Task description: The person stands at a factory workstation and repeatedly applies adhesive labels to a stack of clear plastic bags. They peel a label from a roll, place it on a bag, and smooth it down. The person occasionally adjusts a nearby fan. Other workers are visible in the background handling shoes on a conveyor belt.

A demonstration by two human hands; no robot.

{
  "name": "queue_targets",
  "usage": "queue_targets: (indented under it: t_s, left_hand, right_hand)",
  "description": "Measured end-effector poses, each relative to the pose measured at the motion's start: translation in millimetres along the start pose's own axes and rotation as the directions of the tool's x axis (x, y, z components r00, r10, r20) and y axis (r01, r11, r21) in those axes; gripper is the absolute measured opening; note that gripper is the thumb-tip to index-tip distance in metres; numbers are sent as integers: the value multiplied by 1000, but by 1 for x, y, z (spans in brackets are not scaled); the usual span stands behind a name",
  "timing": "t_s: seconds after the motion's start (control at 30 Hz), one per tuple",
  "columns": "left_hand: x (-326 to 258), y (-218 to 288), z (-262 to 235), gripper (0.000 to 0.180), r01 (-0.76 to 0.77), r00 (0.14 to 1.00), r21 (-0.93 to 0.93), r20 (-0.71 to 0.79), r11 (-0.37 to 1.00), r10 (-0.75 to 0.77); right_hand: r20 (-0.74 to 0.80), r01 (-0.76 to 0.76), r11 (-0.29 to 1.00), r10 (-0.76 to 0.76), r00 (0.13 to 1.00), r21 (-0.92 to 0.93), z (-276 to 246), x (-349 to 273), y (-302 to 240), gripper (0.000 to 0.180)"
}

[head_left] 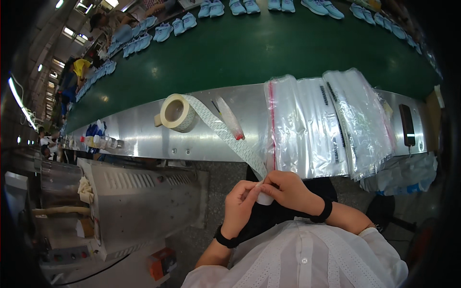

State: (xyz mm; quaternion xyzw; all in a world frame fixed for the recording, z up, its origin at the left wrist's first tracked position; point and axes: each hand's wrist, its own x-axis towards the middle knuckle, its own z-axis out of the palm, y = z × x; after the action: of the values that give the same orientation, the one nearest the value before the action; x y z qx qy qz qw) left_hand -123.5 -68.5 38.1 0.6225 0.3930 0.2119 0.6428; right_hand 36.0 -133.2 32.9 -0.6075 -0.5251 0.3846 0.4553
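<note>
A pale strip of printed stickers [225,132] runs from its roll [187,123] on the metal ledge down to my hands at the near edge. My left hand [240,200] pinches the strip's end between thumb and fingers. Against it, my right hand [292,191] is closed in a pinch on the same end, fingertips almost touching the left ones. Below the fingers hangs a white piece [264,198], apparently the strip's tail. Whether a single sticker is peeled off between the fingertips is too small to tell.
Clear plastic bags [307,125] lie fanned beside the strip, right of a red-tipped clear tube [231,120]. A phone [407,126] rests farther right. Beyond the ledge, a green belt [249,53] carries light-blue shoes [211,8]. A metal machine [139,206] stands at left; people work far left.
</note>
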Motion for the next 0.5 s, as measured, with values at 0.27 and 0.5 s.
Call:
queue_targets:
  t_s: [0.27,0.5]
  left_hand:
    - [2,10,-9,16,114,993,-86,32,990,-112]
    - [4,7,-14,11,159,985,-293,-20,943,-172]
  right_hand:
    - [-20,76,995,-75,997,59,0,-4,9,9]
    - [-27,38,999,-37,999,23,2,-1,4,8]
